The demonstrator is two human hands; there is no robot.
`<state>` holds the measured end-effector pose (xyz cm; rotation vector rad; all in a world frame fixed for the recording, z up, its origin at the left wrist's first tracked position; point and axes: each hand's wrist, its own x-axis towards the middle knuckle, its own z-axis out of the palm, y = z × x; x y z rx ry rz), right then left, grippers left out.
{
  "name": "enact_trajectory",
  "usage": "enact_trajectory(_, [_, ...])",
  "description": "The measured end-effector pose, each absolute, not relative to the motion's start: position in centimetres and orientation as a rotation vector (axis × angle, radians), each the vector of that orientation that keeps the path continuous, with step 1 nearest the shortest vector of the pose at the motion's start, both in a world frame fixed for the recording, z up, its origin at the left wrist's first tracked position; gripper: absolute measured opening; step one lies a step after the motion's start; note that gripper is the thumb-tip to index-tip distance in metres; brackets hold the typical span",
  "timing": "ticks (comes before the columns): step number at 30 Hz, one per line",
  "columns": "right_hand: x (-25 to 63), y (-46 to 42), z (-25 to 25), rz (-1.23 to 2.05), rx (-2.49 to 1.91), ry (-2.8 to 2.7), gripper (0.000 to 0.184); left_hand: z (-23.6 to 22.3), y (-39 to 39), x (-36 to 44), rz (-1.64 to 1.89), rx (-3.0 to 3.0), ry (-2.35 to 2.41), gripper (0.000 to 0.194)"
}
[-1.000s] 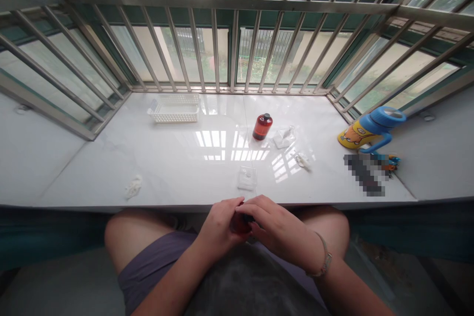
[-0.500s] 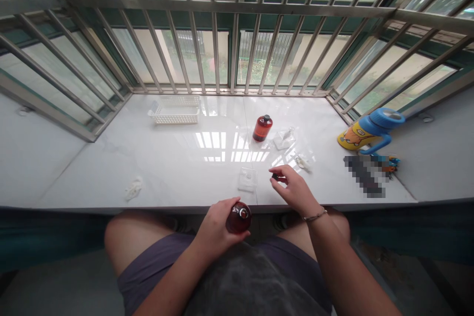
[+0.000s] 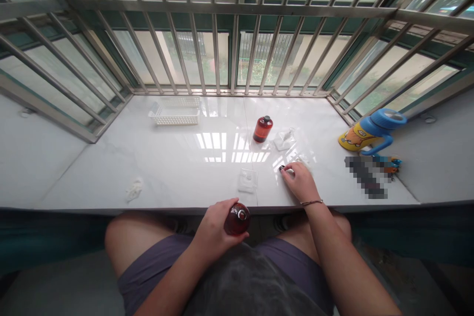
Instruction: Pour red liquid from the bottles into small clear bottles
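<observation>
My left hand (image 3: 214, 229) is wrapped round a dark red-brown bottle (image 3: 237, 220) whose neck shows no cap; it is held over my lap at the ledge's front edge. Out over the white ledge, the fingertips of my right hand (image 3: 298, 180) pinch a small black bottle cap (image 3: 282, 169), at or just above the surface. Beyond it stands a second red-brown bottle (image 3: 262, 130) with its black cap on. A clear plastic square piece (image 3: 248, 180) lies between my hands, and another clear plastic piece (image 3: 284, 140) rests beside the standing bottle. My right hand partly covers a crumpled white scrap (image 3: 304, 160).
A white perforated basket (image 3: 177, 119) sits at the back left of the ledge (image 3: 111, 168). Crumpled white tissue (image 3: 134, 190) lies front left. To the right are a blue and yellow flask (image 3: 370, 131) and a blurred-out dark item (image 3: 366, 177). Metal bars (image 3: 237, 8) line the window behind.
My right hand has moved forward and slightly right with the black cap, down toward the ledge. The left hand holds the bottle in nearly the same place.
</observation>
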<state>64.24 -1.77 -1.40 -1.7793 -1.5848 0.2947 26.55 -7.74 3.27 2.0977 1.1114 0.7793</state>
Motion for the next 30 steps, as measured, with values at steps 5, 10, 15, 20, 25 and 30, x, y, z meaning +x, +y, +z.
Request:
enact_trajectory(5, [62.7, -3.9, -1.3, 0.377, -1.698, -1.369, 0.027, 3.5, -7.8, 26.3, 0.781, 2.116, 1.104, 0.088])
enact_trajectory(10, [59.9, -6.2, 0.2, 0.644, -1.51, -1.115, 0.035, 3.6, -7.7, 26.4, 0.776, 2.131, 1.113, 0.088])
enact_trajectory(15, [57.9, -7.1, 2.6, 0.931, -1.231, -0.944, 0.038, 3.6, -7.6, 26.4, 0.759, 2.144, 1.107, 0.088])
enact_trajectory(20, [57.2, -7.0, 3.2, 0.987, -1.218, -0.954, 0.036, 3.7, -8.0, 26.4, 0.772, 2.137, 1.113, 0.088])
enact_trajectory(25, [56.3, -7.3, 2.8, 1.001, -1.356, -1.085, 0.031, 3.7, -8.2, 25.9, 0.799, 2.135, 1.123, 0.087])
enact_trajectory(30, [55.5, -8.0, 2.3, 0.773, -1.448, -1.439, 0.019, 3.6, -8.4, 25.2, 0.832, 2.121, 1.141, 0.085])
